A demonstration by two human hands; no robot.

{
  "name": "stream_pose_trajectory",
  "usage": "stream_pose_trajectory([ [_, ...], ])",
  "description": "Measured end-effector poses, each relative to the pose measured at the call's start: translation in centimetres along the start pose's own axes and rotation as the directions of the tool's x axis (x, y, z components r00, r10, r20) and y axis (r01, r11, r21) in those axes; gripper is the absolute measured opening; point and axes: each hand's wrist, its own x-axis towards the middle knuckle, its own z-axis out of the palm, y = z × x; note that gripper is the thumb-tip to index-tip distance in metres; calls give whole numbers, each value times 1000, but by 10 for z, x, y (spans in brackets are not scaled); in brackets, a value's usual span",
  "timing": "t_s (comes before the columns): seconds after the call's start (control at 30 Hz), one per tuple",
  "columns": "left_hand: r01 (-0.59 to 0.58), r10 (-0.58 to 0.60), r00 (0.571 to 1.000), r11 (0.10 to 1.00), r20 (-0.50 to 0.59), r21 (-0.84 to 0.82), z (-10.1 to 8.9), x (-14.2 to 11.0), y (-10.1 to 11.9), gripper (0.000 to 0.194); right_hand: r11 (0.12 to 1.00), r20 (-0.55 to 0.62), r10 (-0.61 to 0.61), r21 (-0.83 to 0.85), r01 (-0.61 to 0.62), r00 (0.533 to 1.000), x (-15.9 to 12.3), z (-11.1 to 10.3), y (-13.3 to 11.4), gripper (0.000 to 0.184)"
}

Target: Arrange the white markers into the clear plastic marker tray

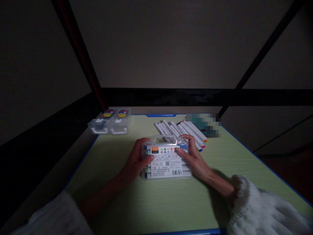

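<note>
Between my two hands is a clear plastic marker case with a handle at its top and a printed white label on the side facing me. White markers with coloured ends show through its walls. My left hand grips the left side, its thumb on the label's edge. On the right side, my right hand holds on, thumb pressed on the label and fingers round the upper corner. Just behind the case lies a loose pile of white markers with coloured ends, partly hidden by the case and my right hand.
Two more clear plastic cases with white latches and handles stand side by side at the table's far left corner. A dark green flat item, partly pixelated, lies at the back right. The pale green table has a blue edge.
</note>
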Motion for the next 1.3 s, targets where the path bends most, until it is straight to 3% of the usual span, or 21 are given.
stream_pose_trajectory([
  [0.53,33,-34,999,999,-28,-18,0,2,5,40,997,8,46,63,-46,999,-1,0,2,37],
  [1.3,26,-26,998,1000,-51,-2,3,2,8,38,999,10,8,48,-8,1000,0,1,2,36],
])
